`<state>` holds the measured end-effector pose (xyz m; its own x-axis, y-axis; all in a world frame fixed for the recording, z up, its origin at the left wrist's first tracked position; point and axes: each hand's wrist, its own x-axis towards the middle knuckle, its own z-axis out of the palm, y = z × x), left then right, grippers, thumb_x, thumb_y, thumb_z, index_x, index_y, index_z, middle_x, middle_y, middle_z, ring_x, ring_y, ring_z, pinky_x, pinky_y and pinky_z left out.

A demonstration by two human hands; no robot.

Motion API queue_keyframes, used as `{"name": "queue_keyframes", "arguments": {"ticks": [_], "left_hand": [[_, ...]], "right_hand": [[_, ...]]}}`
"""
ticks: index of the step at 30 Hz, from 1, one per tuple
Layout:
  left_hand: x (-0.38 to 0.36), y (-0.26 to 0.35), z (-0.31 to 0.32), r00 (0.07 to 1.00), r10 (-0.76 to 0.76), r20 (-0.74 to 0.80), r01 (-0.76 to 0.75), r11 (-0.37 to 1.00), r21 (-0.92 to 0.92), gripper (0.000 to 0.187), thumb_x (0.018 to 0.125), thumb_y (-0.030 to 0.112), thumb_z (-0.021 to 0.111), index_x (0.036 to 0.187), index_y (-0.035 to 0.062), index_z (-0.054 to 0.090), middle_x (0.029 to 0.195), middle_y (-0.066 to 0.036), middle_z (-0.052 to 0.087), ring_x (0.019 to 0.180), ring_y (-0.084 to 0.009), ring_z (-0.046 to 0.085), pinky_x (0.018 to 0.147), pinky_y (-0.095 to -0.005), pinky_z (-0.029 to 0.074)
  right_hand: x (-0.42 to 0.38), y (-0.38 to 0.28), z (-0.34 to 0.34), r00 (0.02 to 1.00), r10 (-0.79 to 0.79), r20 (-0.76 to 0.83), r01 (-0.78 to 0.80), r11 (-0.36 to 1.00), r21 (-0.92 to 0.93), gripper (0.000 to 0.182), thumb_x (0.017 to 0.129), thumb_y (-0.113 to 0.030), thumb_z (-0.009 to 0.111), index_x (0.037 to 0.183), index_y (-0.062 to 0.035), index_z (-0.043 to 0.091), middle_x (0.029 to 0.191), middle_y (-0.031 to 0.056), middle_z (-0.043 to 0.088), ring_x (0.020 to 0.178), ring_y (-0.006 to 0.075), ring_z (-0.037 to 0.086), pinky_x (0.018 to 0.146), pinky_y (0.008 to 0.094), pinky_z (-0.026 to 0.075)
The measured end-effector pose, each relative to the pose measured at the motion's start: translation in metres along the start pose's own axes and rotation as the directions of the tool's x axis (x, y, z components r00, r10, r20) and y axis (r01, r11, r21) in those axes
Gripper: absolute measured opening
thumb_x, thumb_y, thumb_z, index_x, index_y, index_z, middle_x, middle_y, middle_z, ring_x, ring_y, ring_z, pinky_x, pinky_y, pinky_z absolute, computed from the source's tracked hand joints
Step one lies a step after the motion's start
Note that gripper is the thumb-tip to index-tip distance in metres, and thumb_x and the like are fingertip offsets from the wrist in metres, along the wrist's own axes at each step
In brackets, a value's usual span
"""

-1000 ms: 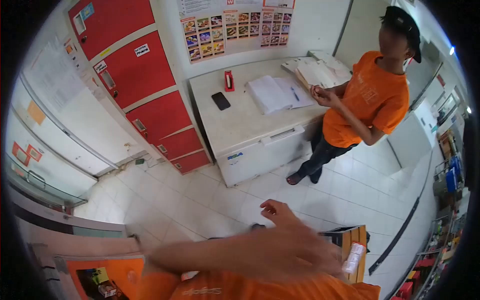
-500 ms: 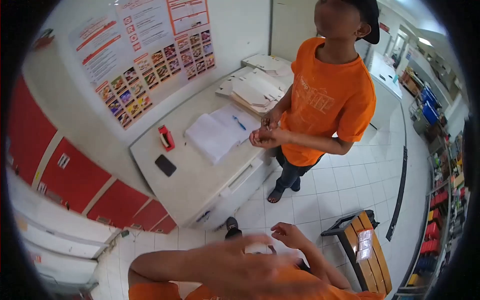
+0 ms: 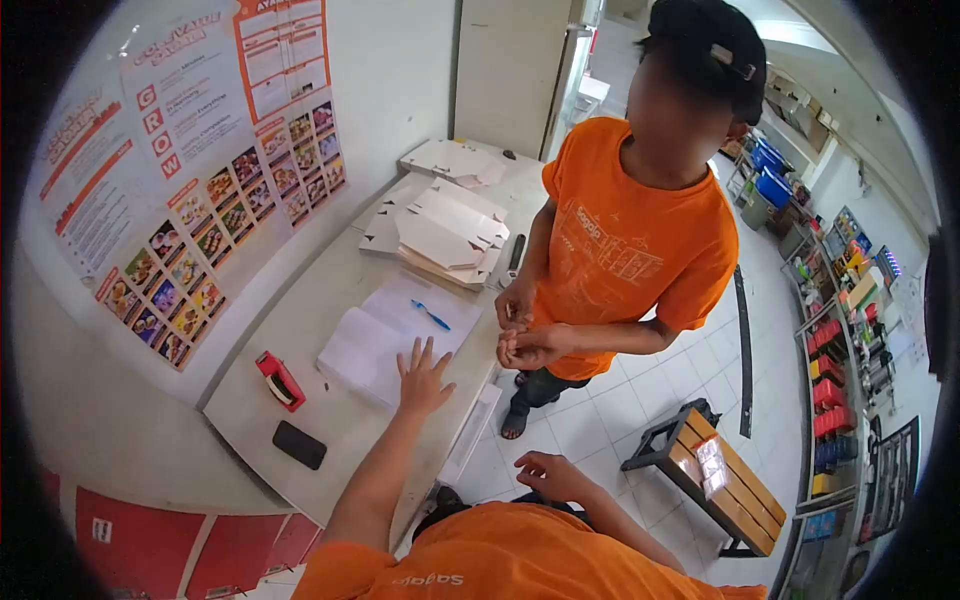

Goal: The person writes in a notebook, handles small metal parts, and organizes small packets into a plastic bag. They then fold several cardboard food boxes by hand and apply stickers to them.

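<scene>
My left hand (image 3: 424, 380) is stretched over the table, fingers spread, above the right edge of an open notebook (image 3: 356, 348). Nothing is in it. A blue pen (image 3: 431, 315) lies on the notebook's page, just beyond my fingertips. Held low in front of my body, my right hand (image 3: 552, 476) has loosely bent fingers with nothing visible in them. To the left of the notebook are a red tape dispenser (image 3: 280, 381) and a dark phone (image 3: 300, 445).
Flat white cardboard boxes (image 3: 450, 235) are stacked at the table's (image 3: 240, 410) far end. A person in an orange shirt (image 3: 630, 240) stands at its right side, hands together near the edge. Behind them is a wooden bench (image 3: 735, 490); shelves (image 3: 825, 400) line the right.
My left hand has swung from in front of my body out over the notebook. The view has turned right and down, while my right hand stays low.
</scene>
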<state>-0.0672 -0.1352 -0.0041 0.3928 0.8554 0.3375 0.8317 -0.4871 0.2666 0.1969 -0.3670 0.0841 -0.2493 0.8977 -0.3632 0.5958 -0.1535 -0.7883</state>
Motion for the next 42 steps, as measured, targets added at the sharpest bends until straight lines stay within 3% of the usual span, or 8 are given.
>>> {"name": "queue_keyframes", "arguments": {"ticks": [23,27,28,30,34,37,39,42], "left_hand": [[0.101,-0.073,0.028,0.898,-0.437,0.049,0.403,0.863,0.303,0.047,0.089,0.033,0.071,0.132,0.0168,0.061,0.155,-0.016,0.041,0.151,-0.0423,0.021,0.109,-0.0818,0.014],[0.202,-0.088,0.056,0.861,-0.440,-0.255,0.454,0.891,-0.001,0.085,0.077,0.039,0.081,0.142,-0.0009,0.044,0.149,-0.024,0.043,0.143,-0.0415,0.036,0.115,-0.0572,0.032],[0.234,-0.109,0.076,0.773,-0.484,-0.409,0.497,0.864,-0.083,0.088,0.076,0.041,0.081,0.143,-0.0014,0.042,0.147,-0.025,0.046,0.139,-0.0415,0.042,0.113,-0.0537,0.037],[0.293,-0.120,0.045,0.466,-0.872,-0.149,0.766,0.481,-0.427,0.083,0.075,0.043,0.083,0.136,-0.0032,0.051,0.136,-0.024,0.057,0.128,-0.0414,0.054,0.105,-0.0531,0.045],[0.346,-0.197,0.076,0.613,-0.768,0.185,0.742,0.479,-0.469,0.067,0.075,0.045,0.082,0.117,-0.0036,0.063,0.121,-0.023,0.065,0.120,-0.0406,0.059,0.097,-0.0543,0.050],[0.364,-0.148,0.047,0.514,-0.851,-0.106,0.803,0.521,-0.289,0.047,0.081,0.040,0.078,0.098,-0.0025,0.067,0.112,-0.023,0.068,0.115,-0.0414,0.061,0.093,-0.0520,0.050],[0.376,-0.163,0.070,0.723,-0.605,-0.333,0.570,0.795,-0.208,0.037,0.085,0.032,0.073,0.100,-0.0007,0.062,0.110,-0.024,0.067,0.107,-0.0428,0.064,0.088,-0.0518,0.051],[0.394,-0.131,0.072,0.584,-0.804,-0.112,0.521,0.477,-0.708,0.036,0.091,0.021,0.069,0.112,0.0004,0.048,0.108,-0.027,0.065,0.102,-0.0469,0.064,0.089,-0.0512,0.051]], "right_hand": [[0.008,0.095,-0.082,0.916,0.273,-0.294,-0.234,0.959,0.163,0.032,0.092,-0.019,0.072,0.117,0.0000,0.068,0.094,0.0133,0.074,0.077,0.0197,0.069,0.072,0.0353,0.056],[0.020,0.110,-0.100,0.886,0.384,-0.261,-0.318,0.911,0.262,0.027,0.092,-0.016,0.072,0.112,0.0008,0.069,0.087,0.0106,0.073,0.078,0.0146,0.069,0.069,0.0309,0.055],[0.026,0.117,-0.103,0.904,0.358,-0.231,-0.296,0.918,0.264,0.027,0.092,-0.017,0.072,0.112,0.0009,0.068,0.087,0.0109,0.073,0.078,0.0151,0.069,0.070,0.0313,0.055],[0.036,0.127,-0.115,0.925,0.318,-0.205,-0.272,0.936,0.224,0.028,0.092,-0.017,0.073,0.112,0.0016,0.068,0.088,0.0119,0.074,0.078,0.0166,0.070,0.071,0.0327,0.056],[0.052,0.140,-0.145,0.920,0.338,-0.200,-0.285,0.924,0.255,0.027,0.091,-0.015,0.073,0.112,0.0015,0.068,0.088,0.0117,0.074,0.078,0.0173,0.070,0.072,0.0332,0.056],[0.063,0.172,-0.156,0.921,0.325,-0.213,-0.245,0.912,0.329,0.023,0.092,-0.011,0.070,0.111,0.0016,0.068,0.083,0.0073,0.072,0.076,0.0145,0.068,0.071,0.0313,0.055],[0.074,0.171,-0.175,0.914,0.357,-0.192,-0.287,0.905,0.315,0.023,0.092,-0.010,0.069,0.111,0.0020,0.068,0.083,0.0074,0.072,0.075,0.0144,0.068,0.071,0.0307,0.054],[0.103,0.177,-0.195,0.941,0.297,-0.159,-0.233,0.914,0.333,0.022,0.091,-0.010,0.069,0.109,0.0028,0.068,0.082,0.0081,0.072,0.075,0.0146,0.068,0.070,0.0303,0.054]]}}
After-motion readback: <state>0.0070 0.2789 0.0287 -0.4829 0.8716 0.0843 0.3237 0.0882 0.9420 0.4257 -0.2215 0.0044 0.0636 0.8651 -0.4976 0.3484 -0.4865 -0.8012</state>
